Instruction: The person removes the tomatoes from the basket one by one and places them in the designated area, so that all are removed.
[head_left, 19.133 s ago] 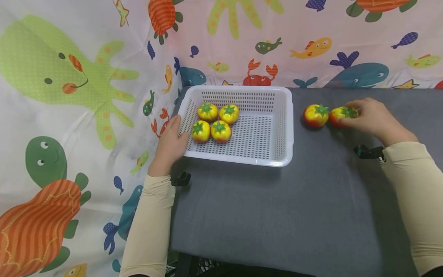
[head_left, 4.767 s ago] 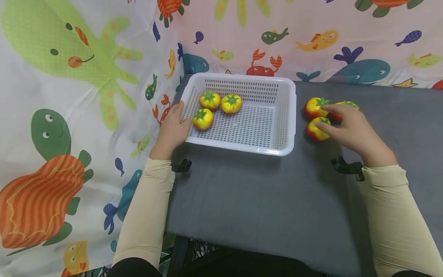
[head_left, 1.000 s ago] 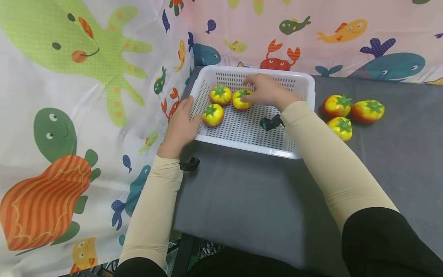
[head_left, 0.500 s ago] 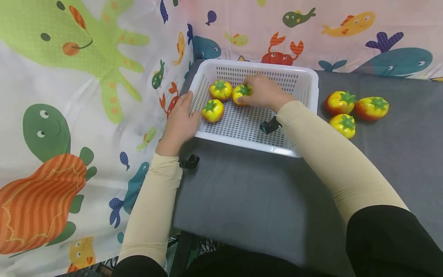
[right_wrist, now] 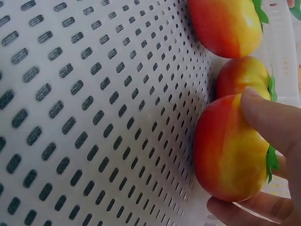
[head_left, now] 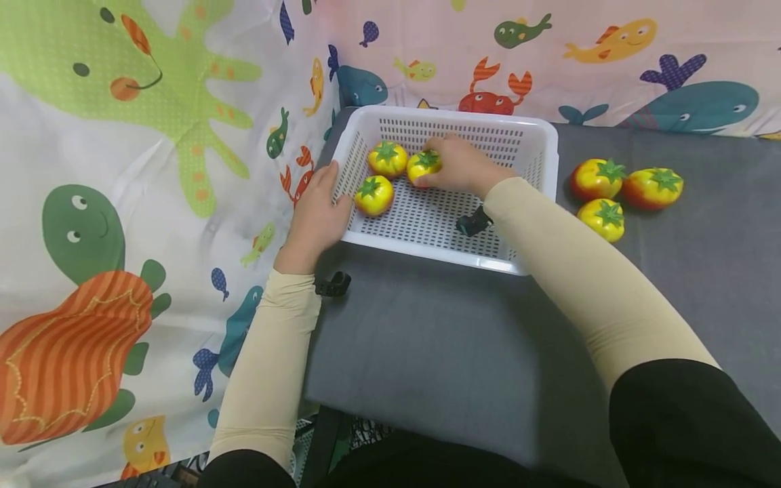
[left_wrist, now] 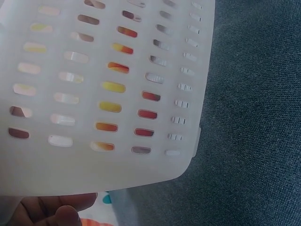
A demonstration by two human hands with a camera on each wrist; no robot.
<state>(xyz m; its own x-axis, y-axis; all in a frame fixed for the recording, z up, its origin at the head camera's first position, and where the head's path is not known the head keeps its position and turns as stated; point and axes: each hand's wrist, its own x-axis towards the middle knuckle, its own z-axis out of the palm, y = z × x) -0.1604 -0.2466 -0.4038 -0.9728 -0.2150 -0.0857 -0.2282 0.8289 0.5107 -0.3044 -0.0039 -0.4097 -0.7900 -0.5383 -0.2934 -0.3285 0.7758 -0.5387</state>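
A white perforated plastic basket [head_left: 427, 254] stands on the table with three yellow-red artificial tomatoes inside. My left hand [head_left: 318, 220] grips the basket's left end; in the left wrist view its curled fingers [left_wrist: 70, 207] show at the basket's edge. Inside the basket, my right hand [head_left: 460, 166] holds the rightmost tomato [head_left: 423, 167] between thumb and fingers, seen closely as a red and yellow tomato [right_wrist: 230, 150] in the right wrist view. Beside it are the back-left tomato [head_left: 387, 159] and the front-left tomato [head_left: 374, 196].
Right of the basket, three more tomatoes sit close together on the grey table [head_left: 427, 339]: a back one [head_left: 593, 180], a right one [head_left: 653, 189] and a front one [head_left: 601, 220]. A printed sea-animal curtain [head_left: 201, 305] hangs along the left and back.
Four tomatoes were in the basket 19 seconds ago, with two on the table; now it is three and three. My right hand came from the table into the basket and closed round a tomato.
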